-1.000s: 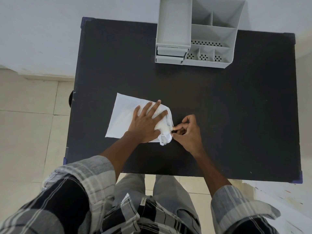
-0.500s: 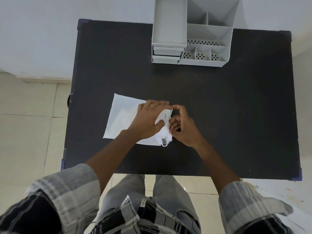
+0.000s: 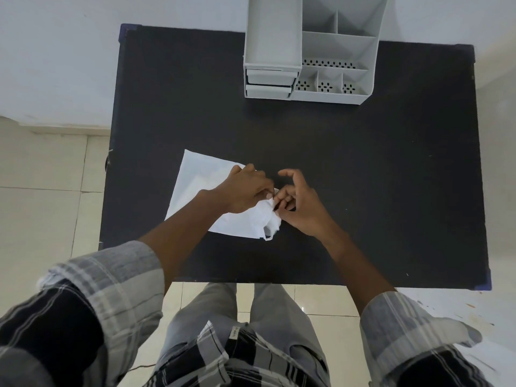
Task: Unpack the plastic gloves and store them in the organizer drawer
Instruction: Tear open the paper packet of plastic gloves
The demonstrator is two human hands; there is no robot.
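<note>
On the black table [image 3: 363, 191]: everything listed is placed here, left to right.
Packet: a flat white plastic glove packet [image 3: 201, 180] is laid at about 8 o'clock from the table's middle, its right end crumpled and lifted.
Left hand [image 3: 245, 191]: it is pressed over the packet's right part, fingers closed in a pinch on the crumpled white plastic [image 3: 269, 216].
Right hand [image 3: 301, 208]: the same crumpled end is pinched from 3 o'clock, index finger raised and curled.
Organizer: a grey plastic desk organizer [image 3: 335, 54] is seen at 12 o'clock, well apart from the hands.
Drawers: two shut grey drawers [image 3: 269, 83] are stacked at its left front.
</note>
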